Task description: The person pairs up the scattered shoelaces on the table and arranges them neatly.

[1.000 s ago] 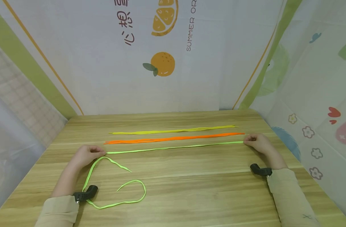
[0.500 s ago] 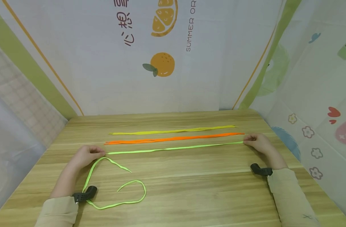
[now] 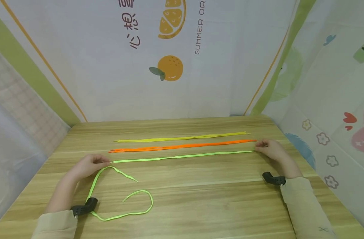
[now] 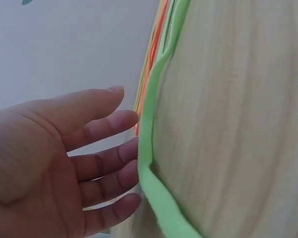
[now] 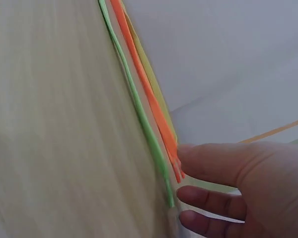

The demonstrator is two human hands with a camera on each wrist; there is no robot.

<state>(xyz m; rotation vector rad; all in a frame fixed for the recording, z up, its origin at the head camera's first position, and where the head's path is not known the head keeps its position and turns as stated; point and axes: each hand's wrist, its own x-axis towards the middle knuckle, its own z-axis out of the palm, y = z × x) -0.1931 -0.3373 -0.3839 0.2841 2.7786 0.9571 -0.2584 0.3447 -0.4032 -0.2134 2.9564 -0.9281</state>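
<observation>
A straight green shoelace (image 3: pixel 182 157) lies stretched sideways across the table. At its left end is my left hand (image 3: pixel 90 165); the left wrist view shows the thumb (image 4: pixel 102 103) apart from loosely extended fingers (image 4: pixel 109 183), nothing between them. A second green shoelace (image 3: pixel 122 215) curves loosely in front of that hand and passes under the left wrist. My right hand (image 3: pixel 271 150) is at the straight lace's right end. In the right wrist view, its thumb (image 5: pixel 213 158) is apart from the fingers, with fingertips right by the lace's clear tip (image 5: pixel 174 218).
Behind the straight green lace run orange shoelaces (image 3: pixel 185 146), and farther back yellow shoelaces (image 3: pixel 182 138), nearly parallel to it. The wooden table (image 3: pixel 212 205) ends at a printed cloth (image 3: pixel 206 89) hanging along its back. More cloth hangs on both sides.
My left forearm has shifted slightly left and toward me, and the left thumb has eased apart from the fingers. The straight lace's right end sits slightly lower. The other laces stay put.
</observation>
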